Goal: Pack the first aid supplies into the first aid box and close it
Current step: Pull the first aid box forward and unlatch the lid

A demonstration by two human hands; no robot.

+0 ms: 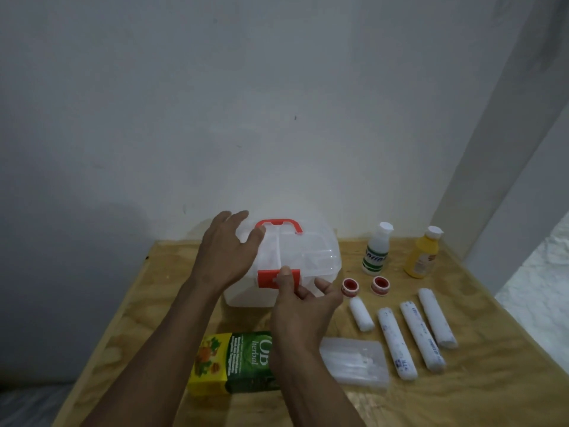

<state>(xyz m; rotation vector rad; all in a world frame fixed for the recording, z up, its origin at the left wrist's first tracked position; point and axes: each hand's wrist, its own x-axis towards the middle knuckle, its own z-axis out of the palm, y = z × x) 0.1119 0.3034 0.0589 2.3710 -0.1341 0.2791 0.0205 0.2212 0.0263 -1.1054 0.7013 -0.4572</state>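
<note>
A translucent white first aid box point(308, 257) with a red handle point(278, 224) and a red front latch point(268, 278) stands closed at the back of the wooden table. My left hand point(226, 251) lies spread against the box's left side and lid. My right hand point(303, 309) is in front of the box, thumb on the red latch, fingers apart. To the right lie several white bandage rolls point(421, 332), two red tape rolls point(349, 286), a white bottle point(377, 249) and a yellow bottle point(423, 252). A green and yellow herbal box point(234, 363) and a clear plastic packet point(354, 360) lie near me.
The plywood table point(172, 288) stands against a white wall point(277, 103). A white wall corner point(505, 180) rises at the right, close to the table's right edge. The table's left edge drops to a dark floor area.
</note>
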